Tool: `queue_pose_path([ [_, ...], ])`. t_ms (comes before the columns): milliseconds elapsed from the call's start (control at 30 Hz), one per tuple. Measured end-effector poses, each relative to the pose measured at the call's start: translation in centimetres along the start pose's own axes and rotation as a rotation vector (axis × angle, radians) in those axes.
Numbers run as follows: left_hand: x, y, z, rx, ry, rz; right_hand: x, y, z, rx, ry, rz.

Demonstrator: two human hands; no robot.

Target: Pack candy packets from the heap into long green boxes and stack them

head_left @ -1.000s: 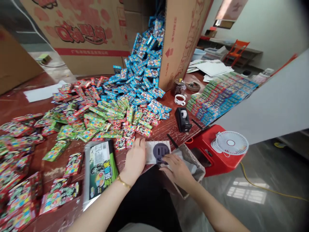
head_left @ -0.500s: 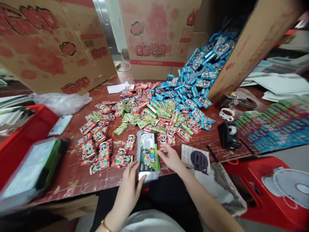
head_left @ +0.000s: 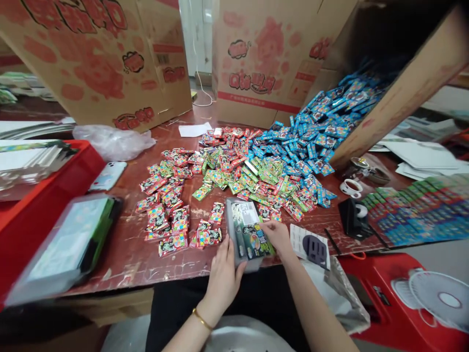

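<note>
A flat stack of black-and-green printed cards in a clear plastic sleeve lies at the table's front edge, slightly turned. My left hand grips the sleeve's lower left side, fingers along the edge and thumb at the bottom. My right hand has its fingers closed at the stack's right edge. Small red-and-black candy packets lie just left of the sleeve. Behind it spreads a heap of green packets, with red packets and blue packets farther back.
Blue packets spill from a tipped cardboard box. At left are a red bin, a phone and another sleeved stack. To the right stand a cup, a tape dispenser and a leaflet.
The camera view has swung left, so everything sits farther right. The sleeved stack has turned slightly counterclockwise between my hands, and less of the green edge on its right shows.
</note>
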State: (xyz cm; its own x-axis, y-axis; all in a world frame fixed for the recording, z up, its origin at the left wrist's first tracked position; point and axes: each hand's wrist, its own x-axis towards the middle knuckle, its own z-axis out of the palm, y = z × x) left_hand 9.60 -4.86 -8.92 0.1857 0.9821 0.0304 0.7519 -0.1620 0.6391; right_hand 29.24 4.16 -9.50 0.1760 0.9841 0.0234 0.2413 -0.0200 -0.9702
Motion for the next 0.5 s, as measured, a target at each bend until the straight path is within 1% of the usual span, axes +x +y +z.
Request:
queue_pose_path([
  [67,0.1,0.1,-0.5,-0.122,0.026,-0.003,-1.9,-1.3,-0.3,0.025,0.054,0.033],
  [100,0.1,0.3,-0.9,-0.217,0.067,0.001,-3.2,-1.9,-0.3,0.055,0.076,0.057],
  [167,0.2,1.0,-1.7,-0.478,0.152,-0.021,-5.9,-2.9,0.3,0.124,0.058,0.089],
  [200,0.1,1.3,-2.1,-0.619,0.171,-0.049,-7.1,-3.4,0.6,0.131,0.04,0.075],
  [233,0.1,1.6,-2.6,-0.732,0.158,-0.08,-8.1,-3.9,0.9,0.098,0.043,0.018],
  [267,0.0,1.9,-3.2,-0.79,0.112,-0.102,-8.8,-4.6,1.1,0.026,0.069,-0.079],
  [300,-0.1,2.1,-3.9,-0.777,0.047,-0.1,-9.2,-5.3,1.1,-0.084,0.1,-0.209],
  [333,-0.4,2.1,-4.6,-0.703,-0.023,-0.07,-9.4,-6.1,1.0,-0.206,0.12,-0.352],
  [367,-0.6,2.1,-5.5,-0.6,-0.079,-0.017,-9.3,-7.0,0.8,-0.32,0.113,-0.483],
  [400,-0.9,2.1,-6.4,-0.494,-0.123,0.035,-9.1,-7.8,0.5,-0.414,0.077,-0.583],
  [433,-1.2,2.1,-7.3,-0.406,-0.151,0.076,-8.8,-8.7,0.2,-0.486,0.024,-0.646],
  [500,-1.7,2.2,-9.1,-0.311,-0.186,0.11,-8.2,-10.1,-0.3,-0.563,-0.041,-0.695],
])
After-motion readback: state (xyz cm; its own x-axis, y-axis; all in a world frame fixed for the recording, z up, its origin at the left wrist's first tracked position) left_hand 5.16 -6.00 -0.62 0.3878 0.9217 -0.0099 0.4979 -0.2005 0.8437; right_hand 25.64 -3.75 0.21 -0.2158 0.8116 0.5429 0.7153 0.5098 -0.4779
